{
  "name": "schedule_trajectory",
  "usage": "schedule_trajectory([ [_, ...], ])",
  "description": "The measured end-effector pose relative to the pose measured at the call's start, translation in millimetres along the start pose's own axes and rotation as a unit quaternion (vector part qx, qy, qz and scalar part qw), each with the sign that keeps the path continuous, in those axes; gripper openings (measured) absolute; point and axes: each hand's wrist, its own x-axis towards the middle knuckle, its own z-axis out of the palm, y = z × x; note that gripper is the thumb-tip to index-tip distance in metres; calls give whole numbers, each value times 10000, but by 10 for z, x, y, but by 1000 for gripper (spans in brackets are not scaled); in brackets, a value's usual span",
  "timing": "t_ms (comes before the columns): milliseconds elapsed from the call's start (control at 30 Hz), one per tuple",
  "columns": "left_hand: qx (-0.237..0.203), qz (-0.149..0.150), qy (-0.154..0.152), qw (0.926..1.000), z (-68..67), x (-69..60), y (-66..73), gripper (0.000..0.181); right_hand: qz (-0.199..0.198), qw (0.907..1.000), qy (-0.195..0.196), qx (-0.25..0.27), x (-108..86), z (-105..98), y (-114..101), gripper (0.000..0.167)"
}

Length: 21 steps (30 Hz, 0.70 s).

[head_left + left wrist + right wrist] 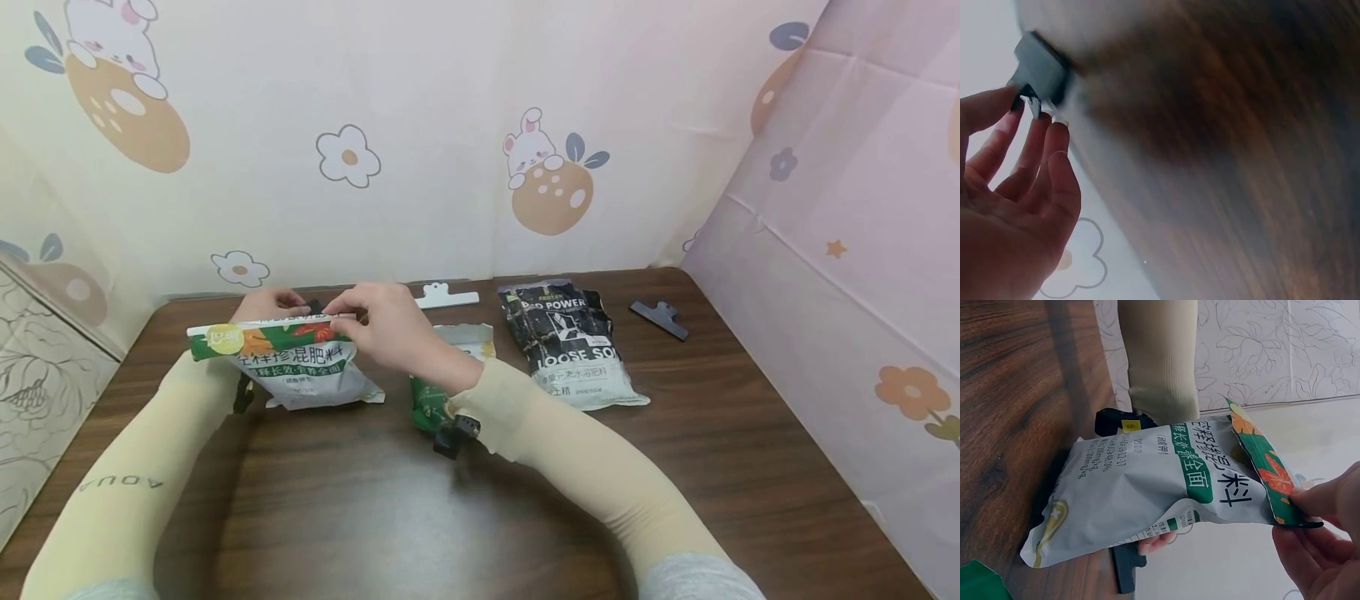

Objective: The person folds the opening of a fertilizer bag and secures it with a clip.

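Observation:
A white and green fertilizer bag point(303, 382) stands tilted on the left of the table, its top edge folded over into a green strip with orange flowers. My right hand point(390, 329) pinches the right end of that fold between thumb and fingers, also plain in the right wrist view. Behind the bag, my left hand point(264, 306) is partly hidden. In the left wrist view the left hand point(1022, 187) pinches a dark grey bulldog clip point(1046, 70) by its handles. The same clip point(1124, 569) shows beneath the bag in the right wrist view.
Under my right wrist lies a green and white bag point(431, 404), partly covered. Right of it is a black and white bag point(570, 342). A white bulldog clip point(447, 297) lies at the back edge, and another dark clip point(660, 319) at the right. A patterned wall backs the table.

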Motion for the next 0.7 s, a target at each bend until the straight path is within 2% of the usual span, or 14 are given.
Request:
schedule_trajectory([
  [133, -8, -30, 32, 10000, -65, -63, 20, 45, 58, 9998, -40, 175, -12, -12, 10, 17],
  [333, 427, 296, 335, 9981, -108, -153, -13, 39, 15, 9999, -55, 163, -31, -3, 17, 18],
  [567, 159, 126, 76, 9998, -144, -201, -13, 52, -11, 10000, 28, 68, -51, 12, 23, 17],
  [700, 203, 163, -33, 9997, -164, -235, 13, 51, 131, 9994, 112, 297, -64, 24, 19, 17],
])
